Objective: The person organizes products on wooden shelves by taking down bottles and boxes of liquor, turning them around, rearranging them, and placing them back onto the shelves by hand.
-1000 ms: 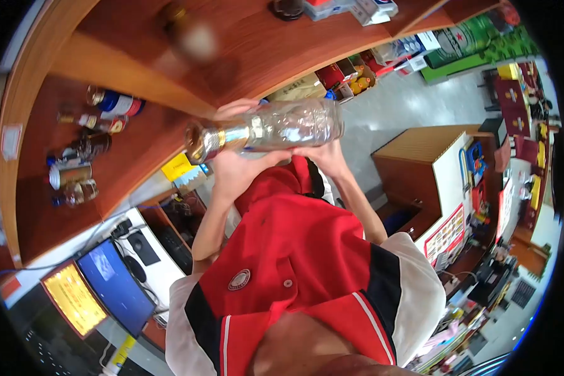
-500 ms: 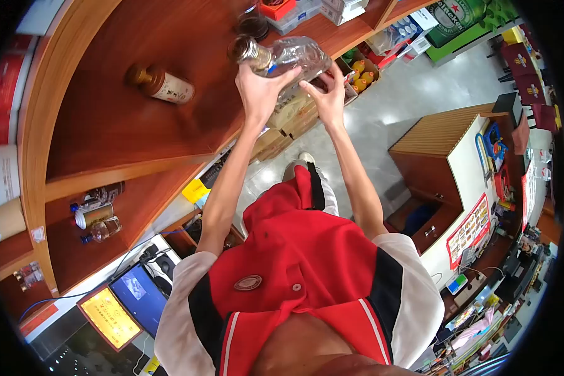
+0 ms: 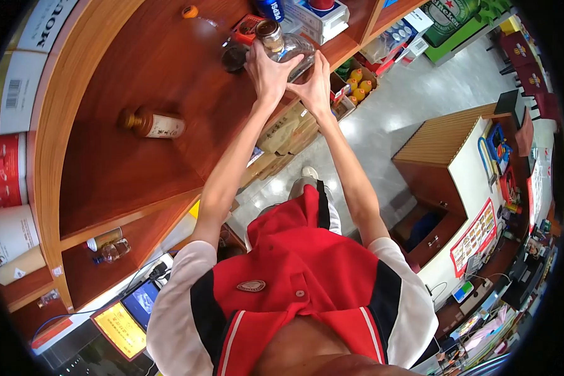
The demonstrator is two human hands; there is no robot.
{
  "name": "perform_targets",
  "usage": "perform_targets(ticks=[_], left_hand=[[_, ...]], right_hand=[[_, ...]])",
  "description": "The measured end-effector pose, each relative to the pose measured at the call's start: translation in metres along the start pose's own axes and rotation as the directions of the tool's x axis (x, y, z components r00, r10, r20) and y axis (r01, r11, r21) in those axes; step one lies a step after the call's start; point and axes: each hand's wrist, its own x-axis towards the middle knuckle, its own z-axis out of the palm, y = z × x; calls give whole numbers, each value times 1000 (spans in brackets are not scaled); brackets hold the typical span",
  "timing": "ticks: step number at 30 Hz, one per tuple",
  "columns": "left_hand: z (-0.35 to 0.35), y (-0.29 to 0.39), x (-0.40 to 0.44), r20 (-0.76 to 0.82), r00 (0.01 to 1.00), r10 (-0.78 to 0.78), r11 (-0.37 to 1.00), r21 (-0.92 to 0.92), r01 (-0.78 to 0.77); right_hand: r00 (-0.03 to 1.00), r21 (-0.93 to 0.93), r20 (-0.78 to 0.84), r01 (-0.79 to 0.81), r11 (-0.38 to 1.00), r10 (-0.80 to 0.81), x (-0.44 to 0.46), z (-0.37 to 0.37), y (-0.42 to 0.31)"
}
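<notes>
A large clear glass bottle [image 3: 296,49] with a gold-brown cap is held between my two hands at the shelf's front edge, its cap tilted toward the upper left. My left hand [image 3: 269,74] wraps round the side near the cap. On the right side, my right hand [image 3: 313,88] grips the bottle nearer its base. Just left of the cap is a dark round object [image 3: 234,57]. A brown bottle with a white label [image 3: 160,125] is farther left on the wooden shelf [image 3: 125,169].
Behind the bottle are a blue Pepsi can [image 3: 271,9], a red box [image 3: 247,27] and a white box [image 3: 319,22]. Small bottles [image 3: 114,250] occupy the lower-left compartment. Cartons [image 3: 288,131] stand below the shelf; a wooden cabinet [image 3: 429,182] is at right.
Both hands have carried the clear bottle up and away from my body, over the shelf beside the dark round object. The view has shifted, showing more of the shelf at left.
</notes>
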Motion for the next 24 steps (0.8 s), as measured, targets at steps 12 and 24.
perform_targets(ticks=[12,24], left_hand=[[39,-6,42,-41,982,186,972,152,-178],[-67,-23,-17,-395,906,149,973,-103,-205]], right_hand=[[999,89,16,-33,996,32,41,7,24],[983,138,-92,-144,980,157,-75,-21,8]])
